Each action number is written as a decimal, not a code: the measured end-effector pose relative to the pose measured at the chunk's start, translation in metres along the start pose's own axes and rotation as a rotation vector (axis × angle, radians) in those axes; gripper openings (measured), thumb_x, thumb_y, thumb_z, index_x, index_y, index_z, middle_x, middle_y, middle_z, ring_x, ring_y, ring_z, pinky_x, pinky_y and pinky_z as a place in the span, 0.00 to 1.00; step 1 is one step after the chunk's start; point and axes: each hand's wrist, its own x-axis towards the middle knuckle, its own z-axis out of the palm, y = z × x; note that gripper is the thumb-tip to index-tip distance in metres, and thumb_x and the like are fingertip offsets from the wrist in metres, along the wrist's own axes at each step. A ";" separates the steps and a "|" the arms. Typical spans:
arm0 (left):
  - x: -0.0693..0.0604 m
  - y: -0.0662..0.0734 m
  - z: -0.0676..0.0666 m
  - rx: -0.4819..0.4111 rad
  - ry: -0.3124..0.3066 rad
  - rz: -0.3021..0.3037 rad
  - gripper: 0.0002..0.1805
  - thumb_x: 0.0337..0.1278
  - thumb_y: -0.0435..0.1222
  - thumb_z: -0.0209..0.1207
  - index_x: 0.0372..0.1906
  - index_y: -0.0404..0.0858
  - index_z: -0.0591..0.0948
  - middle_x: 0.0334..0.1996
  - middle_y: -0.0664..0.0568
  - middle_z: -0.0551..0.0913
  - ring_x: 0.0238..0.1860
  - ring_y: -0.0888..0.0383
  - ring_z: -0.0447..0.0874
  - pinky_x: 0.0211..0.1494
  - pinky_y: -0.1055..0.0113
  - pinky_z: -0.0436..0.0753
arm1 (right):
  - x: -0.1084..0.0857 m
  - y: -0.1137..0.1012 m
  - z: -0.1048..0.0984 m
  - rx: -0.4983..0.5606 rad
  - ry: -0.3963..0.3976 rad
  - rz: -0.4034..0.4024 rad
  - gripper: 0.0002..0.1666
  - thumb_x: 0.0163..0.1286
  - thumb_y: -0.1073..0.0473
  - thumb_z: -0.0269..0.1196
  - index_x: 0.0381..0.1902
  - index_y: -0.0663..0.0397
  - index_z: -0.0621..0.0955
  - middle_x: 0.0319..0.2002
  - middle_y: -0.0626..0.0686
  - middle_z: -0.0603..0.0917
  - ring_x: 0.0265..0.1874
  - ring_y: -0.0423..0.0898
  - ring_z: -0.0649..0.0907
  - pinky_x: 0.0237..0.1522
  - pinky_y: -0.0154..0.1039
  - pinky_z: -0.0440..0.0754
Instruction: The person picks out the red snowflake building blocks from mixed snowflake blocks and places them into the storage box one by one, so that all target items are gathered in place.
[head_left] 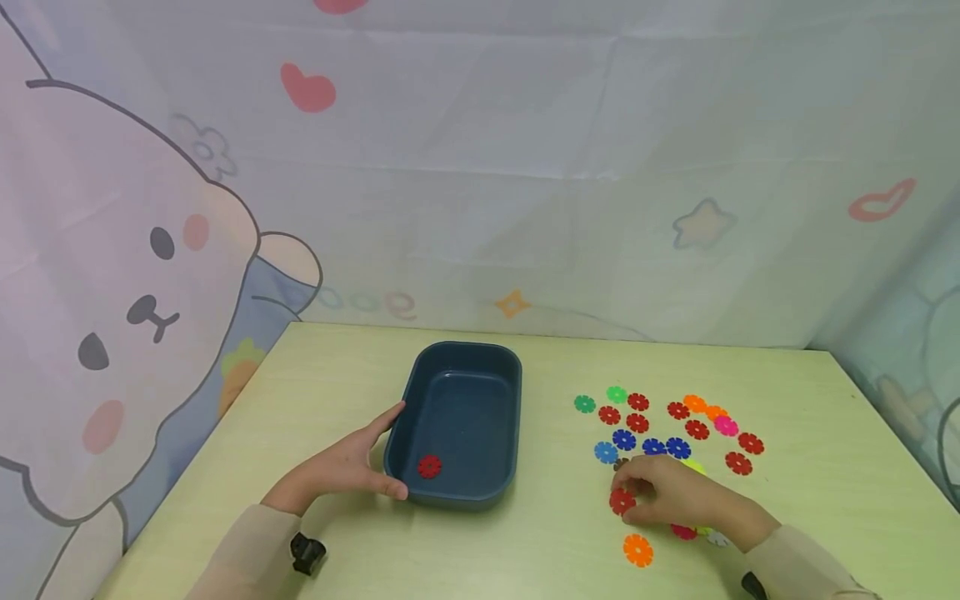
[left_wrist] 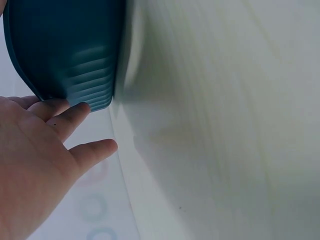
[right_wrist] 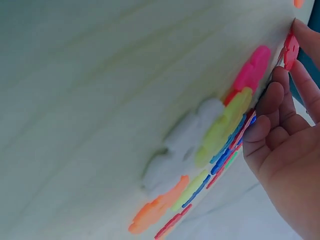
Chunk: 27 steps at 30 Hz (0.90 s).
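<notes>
A dark blue rectangular tray [head_left: 517, 433] stands on the table, with one red snowflake disc [head_left: 430, 466] lying inside near its front left. My left hand [head_left: 348, 462] is spread against the tray's left side, thumb near the front corner and fingers farther back. In the left wrist view, its fairly straight fingers [left_wrist: 75, 117] touch the tray's outer wall. Among the loose discs on the right, my right hand [head_left: 675, 492] pinches a red snowflake disc [head_left: 622, 502] between thumb and finger. The right wrist view shows that red disc [right_wrist: 291, 51] at the fingertips, edge-on.
Several flat snowflake discs in red, blue, green, orange, yellow and pink lie spread around my right hand. An orange disc [head_left: 638, 550] lies nearest the front. A printed cloth [head_left: 480, 167] hangs behind the pale wooden table [head_left: 360, 350].
</notes>
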 end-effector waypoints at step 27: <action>0.000 -0.003 0.002 -0.004 0.002 0.010 0.67 0.40 0.50 0.75 0.78 0.41 0.41 0.76 0.41 0.46 0.74 0.39 0.47 0.68 0.37 0.57 | -0.001 -0.002 0.001 0.067 -0.016 -0.040 0.13 0.59 0.54 0.70 0.43 0.41 0.81 0.29 0.40 0.76 0.29 0.36 0.73 0.30 0.30 0.74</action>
